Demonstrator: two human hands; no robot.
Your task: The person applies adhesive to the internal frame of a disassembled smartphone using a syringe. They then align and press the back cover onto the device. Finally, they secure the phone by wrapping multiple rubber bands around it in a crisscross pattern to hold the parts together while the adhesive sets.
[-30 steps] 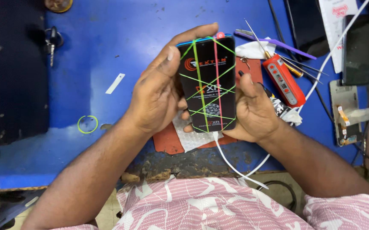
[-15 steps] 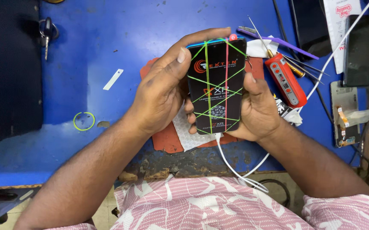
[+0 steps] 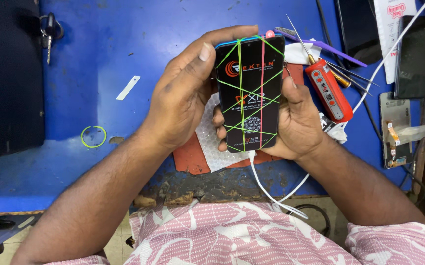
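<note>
Both hands are wrapped round a black phone (image 3: 250,93) that's crisscrossed with green and pink rubber bands, held upright over the middle of the blue bench (image 3: 99,59). Left hand (image 3: 183,98) grips the phone's left edge, fingers curled over the top corner and thumb flat against the side. Right hand (image 3: 298,118) cradles the right edge and back, fingers closed on it. A white cable (image 3: 266,189) hangs from the phone's 6 o'clock end. Under the hands sits a red mat (image 3: 190,157) with bubble wrap (image 3: 210,142). At 3 o'clock from the phone lies a red tool (image 3: 328,90); a loose green rubber band (image 3: 93,136) is way off at 9 o'clock.
</note>
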